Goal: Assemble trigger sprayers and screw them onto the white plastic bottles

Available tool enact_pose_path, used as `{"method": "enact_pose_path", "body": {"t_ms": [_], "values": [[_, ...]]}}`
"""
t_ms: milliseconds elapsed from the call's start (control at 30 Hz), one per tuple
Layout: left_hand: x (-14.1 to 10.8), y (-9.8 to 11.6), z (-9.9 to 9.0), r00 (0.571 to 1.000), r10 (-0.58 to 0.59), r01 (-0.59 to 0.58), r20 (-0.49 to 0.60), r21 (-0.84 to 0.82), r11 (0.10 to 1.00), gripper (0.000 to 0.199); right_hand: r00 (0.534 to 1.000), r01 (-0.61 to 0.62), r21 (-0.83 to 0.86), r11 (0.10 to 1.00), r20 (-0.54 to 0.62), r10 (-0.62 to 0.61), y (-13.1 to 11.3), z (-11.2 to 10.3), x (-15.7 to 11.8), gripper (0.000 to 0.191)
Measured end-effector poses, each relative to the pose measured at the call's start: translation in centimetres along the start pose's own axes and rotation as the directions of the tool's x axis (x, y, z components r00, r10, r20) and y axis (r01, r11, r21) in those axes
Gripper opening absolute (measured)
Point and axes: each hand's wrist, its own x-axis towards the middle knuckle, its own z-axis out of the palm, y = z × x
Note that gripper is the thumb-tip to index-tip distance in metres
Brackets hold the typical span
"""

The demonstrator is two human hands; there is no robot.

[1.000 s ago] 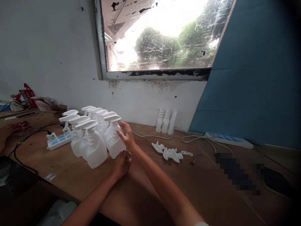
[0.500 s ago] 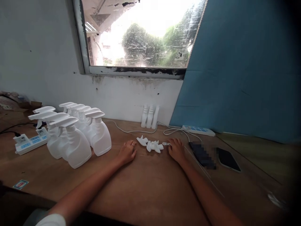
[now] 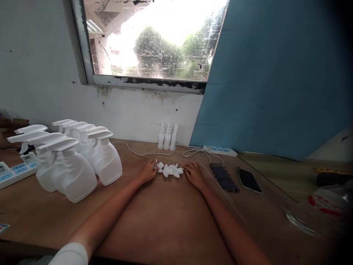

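Several small white plastic pieces (image 3: 172, 170) lie in a loose cluster on the brown table (image 3: 162, 213). At the cluster's left end, my left hand (image 3: 149, 170) has its fingers closed on a white piece (image 3: 159, 166). To the right of the cluster my right hand (image 3: 194, 174) rests low, its fingers bent over the small parts there; what its fingertips hold, if anything, is too small to make out. White spray bottles (image 3: 79, 176) with trigger heads stand grouped to the left of my hands.
Slim white bottles (image 3: 167, 137) stand against the wall. Behind my right hand are a cable and a power strip (image 3: 220, 150). A phone (image 3: 250, 180) and a blurred dark object (image 3: 224, 177) lie right; a clear bottle (image 3: 320, 209) is farther right. Another power strip (image 3: 19, 170) is left.
The view has turned to the right. My left hand has closed in on the leftmost white piece. My right hand has moved over the small parts at the cluster's right end.
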Motion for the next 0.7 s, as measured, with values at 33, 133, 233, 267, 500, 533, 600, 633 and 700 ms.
{"method": "enact_pose_path", "body": {"t_ms": [33,133,233,267,500,533,600,633,700], "values": [[-0.3,0.0,-0.2,1.000,0.003,-0.003,-0.007,-0.028,1.000,0.028,1.000,0.012,0.002,1.000,-0.018,-0.012,-0.2,-0.2,0.1,0.024],[-1.1,0.5,-1.2,0.999,0.012,-0.016,-0.038,-0.113,0.993,0.023,0.996,0.038,0.002,0.999,-0.087,-0.038,-0.7,-0.8,0.3,0.025],[-2.2,1.1,-2.1,0.998,-0.001,-0.011,-0.069,-0.168,0.986,0.018,0.987,0.035,-0.001,0.999,-0.159,-0.034,-1.4,-1.5,0.4,0.025],[-2.6,1.3,-2.4,0.998,-0.007,-0.006,-0.070,-0.180,0.984,0.017,0.984,0.029,-0.001,1.000,-0.175,-0.029,-1.8,-1.8,0.4,0.025],[-4.6,3.5,-3.7,0.998,-0.006,-0.017,-0.056,-0.394,0.919,0.037,0.956,0.171,0.164,0.972,-0.267,-0.123,-6.8,-3.4,0.1,0.018],[-4.7,4.0,-3.7,0.999,0.001,-0.016,-0.036,-0.411,0.912,0.035,0.951,0.204,0.198,0.959,-0.274,-0.145,-7.6,-3.5,0.1,0.017],[-4.9,4.8,-3.9,1.000,0.011,-0.002,0.020,-0.430,0.903,0.025,0.943,0.255,0.251,0.934,-0.278,-0.183,-9.0,-3.7,0.1,0.017],[-4.9,5.1,-3.9,0.998,0.017,0.009,0.056,-0.442,0.897,0.020,0.939,0.279,0.271,0.921,-0.279,-0.202,-9.6,-3.7,0.1,0.018],[-4.9,5.5,-4.0,0.992,0.031,0.029,0.119,-0.471,0.882,0.017,0.930,0.324,0.299,0.898,-0.275,-0.244,-10.4,-3.9,0.1,0.021]]}}
